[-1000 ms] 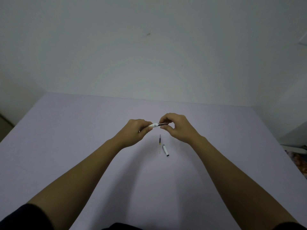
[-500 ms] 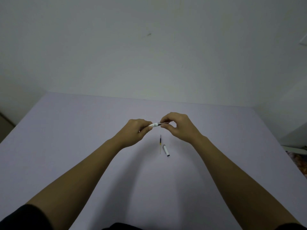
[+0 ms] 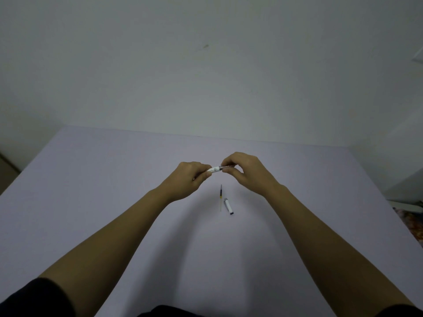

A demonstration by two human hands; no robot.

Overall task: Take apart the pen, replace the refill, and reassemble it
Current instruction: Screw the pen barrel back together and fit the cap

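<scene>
Both hands hold a pen above the middle of the lilac table (image 3: 114, 202). My left hand (image 3: 191, 179) grips the white pen barrel (image 3: 215, 169) at its left end. My right hand (image 3: 245, 172) pinches the dark, metallic front section (image 3: 226, 166) that joins the barrel's right end. Below the hands, a thin refill (image 3: 221, 196) with a dark and yellow part lies on the table, pointing away from me. Just right of it lies the white pen cap (image 3: 228, 205) with a dark end.
A pale wall rises behind the table's far edge. Past the table's right edge are a light object (image 3: 405, 205) and some patterned material (image 3: 412, 225). The table's left edge drops to a brownish floor.
The two hands have shifted very slightly up, and the right fingers have moved closer along the pen's front section. The refill and cap on the table have not moved.
</scene>
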